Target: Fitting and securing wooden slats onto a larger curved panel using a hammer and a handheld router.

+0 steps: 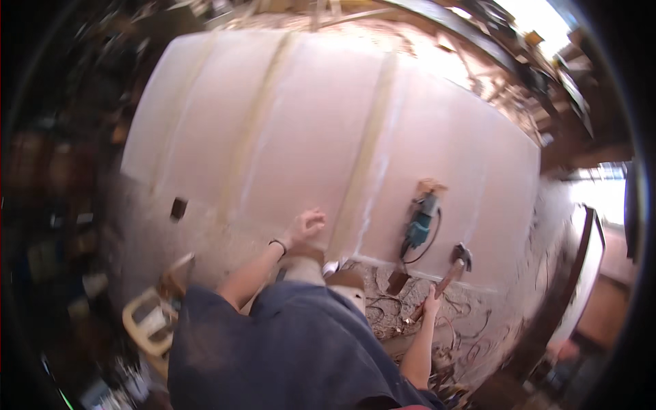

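Observation:
My right hand (430,301) is wrapped round the wooden handle of a hammer (451,277), low on the right. The hammer's dark head points away from me, over the near edge of a large pale panel (307,143). Above the panel's near edge, left of centre, my left hand (306,227) hangs with its fingers loosely bent and nothing seen in them. Whether it touches the panel is unclear through the blur. A teal corded power tool (420,225) lies on the panel between my hands, with a tan piece at its far end.
Yellowish strips (365,160) run across the panel. A small dark block (178,208) lies at the left. Cables (471,328) tangle on the floor near my right hand. A yellow-framed object (147,318) stands at lower left, and a dark beam (564,287) rises at right.

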`<state>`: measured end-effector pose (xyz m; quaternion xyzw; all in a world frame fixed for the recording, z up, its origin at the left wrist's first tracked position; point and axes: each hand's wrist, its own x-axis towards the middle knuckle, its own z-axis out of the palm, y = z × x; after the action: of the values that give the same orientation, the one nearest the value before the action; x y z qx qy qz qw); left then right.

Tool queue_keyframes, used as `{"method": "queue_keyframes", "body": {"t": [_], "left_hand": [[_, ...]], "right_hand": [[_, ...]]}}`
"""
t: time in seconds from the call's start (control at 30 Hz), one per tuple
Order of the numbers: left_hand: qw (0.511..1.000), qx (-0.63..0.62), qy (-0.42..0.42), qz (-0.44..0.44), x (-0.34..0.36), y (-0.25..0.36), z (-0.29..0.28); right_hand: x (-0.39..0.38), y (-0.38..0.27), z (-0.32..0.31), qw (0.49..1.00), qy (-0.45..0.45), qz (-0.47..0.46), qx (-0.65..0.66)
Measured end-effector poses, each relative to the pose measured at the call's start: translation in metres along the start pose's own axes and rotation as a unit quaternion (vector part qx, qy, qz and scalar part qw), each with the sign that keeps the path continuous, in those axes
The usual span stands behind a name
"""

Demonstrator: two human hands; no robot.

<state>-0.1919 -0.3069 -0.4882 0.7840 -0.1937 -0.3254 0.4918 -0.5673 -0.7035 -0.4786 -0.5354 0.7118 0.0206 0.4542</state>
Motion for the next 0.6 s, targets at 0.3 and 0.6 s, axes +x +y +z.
{"method": "queue_keyframes", "body": {"t": [0.3,0.6], "left_hand": [[0.852,-0.069,0.291,-0.430,-0.381,-0.114,-0.012],[0.689,-0.160,0.431,-0.560,-0.506,-0.186,0.047]], "right_hand": [[0.032,-0.014,0.034,0.918,0.220,-0.147,-0.295],[-0.106,0.005,0.150,0.848,-0.034,-0.352,-0.395]]}}
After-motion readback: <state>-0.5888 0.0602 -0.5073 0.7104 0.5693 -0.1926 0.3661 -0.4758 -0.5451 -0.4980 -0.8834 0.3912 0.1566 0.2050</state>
